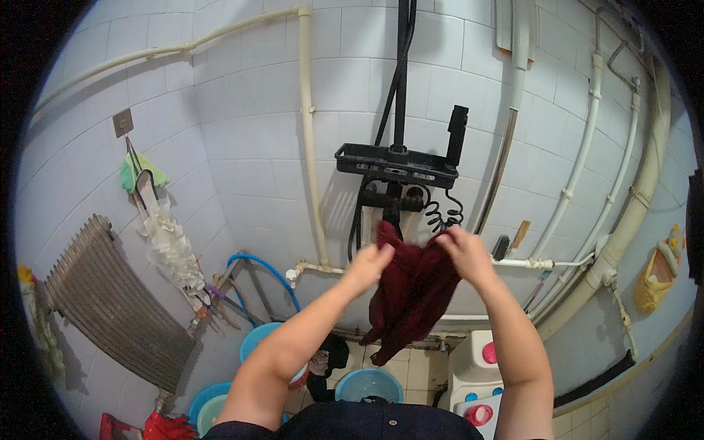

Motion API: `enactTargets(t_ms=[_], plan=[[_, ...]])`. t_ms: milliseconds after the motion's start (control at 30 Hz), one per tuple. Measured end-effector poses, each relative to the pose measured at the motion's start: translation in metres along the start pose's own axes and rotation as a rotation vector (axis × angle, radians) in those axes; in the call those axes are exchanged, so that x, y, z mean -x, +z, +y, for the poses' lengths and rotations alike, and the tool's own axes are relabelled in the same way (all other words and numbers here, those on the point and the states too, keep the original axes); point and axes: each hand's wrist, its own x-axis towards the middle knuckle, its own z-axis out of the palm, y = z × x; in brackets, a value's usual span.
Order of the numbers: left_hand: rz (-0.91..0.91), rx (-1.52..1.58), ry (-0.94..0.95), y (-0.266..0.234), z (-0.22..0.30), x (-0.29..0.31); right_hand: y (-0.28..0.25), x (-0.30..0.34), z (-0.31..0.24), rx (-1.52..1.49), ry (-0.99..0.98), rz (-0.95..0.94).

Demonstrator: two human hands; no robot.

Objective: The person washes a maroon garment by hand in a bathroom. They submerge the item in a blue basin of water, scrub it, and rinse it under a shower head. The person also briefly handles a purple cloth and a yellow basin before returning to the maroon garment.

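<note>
A dark red garment (412,297) hangs in front of me, stretched between my two hands; its exact kind is hard to make out. My left hand (372,265) is closed on its upper left edge. At the upper right edge, my right hand (468,253) grips the cloth as well. The lower end dangles in loose folds above a blue basin (369,386) on the floor. Just behind the cloth is a black shower fixture (396,196), partly hidden by it.
A black shelf (396,163) juts from the shower column. At left are a radiator (117,301) and a hanging white ruffled item (167,242). Another blue basin (258,339) stands beside dark clothes (334,356). A white appliance with pink knobs (469,367) is at lower right.
</note>
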Motion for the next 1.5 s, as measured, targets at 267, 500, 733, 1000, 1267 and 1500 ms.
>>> enactTargets(t_ms=[267,500,733,1000,1267,1500], plan=[[0.124,0.223,-0.01,-0.025,0.019,0.013,-0.009,0.01,0.01,-0.072,-0.021,0.112],[0.015,-0.138,-0.02,-0.059,0.008,0.028,0.003,0.005,0.019,0.027,0.093,0.036],[-0.107,0.065,0.113,-0.005,0.003,0.031,0.043,0.006,-0.052,-0.305,-0.119,-0.024],[0.135,0.074,0.055,-0.008,-0.032,0.046,0.019,-0.043,-0.015,0.105,-0.42,-0.005],[0.298,0.09,-0.045,-0.028,-0.043,0.066,0.035,-0.107,0.004,0.675,-0.427,0.246],[0.316,0.244,-0.08,-0.044,-0.043,0.074,0.032,-0.13,0.025,0.699,-0.519,0.28]])
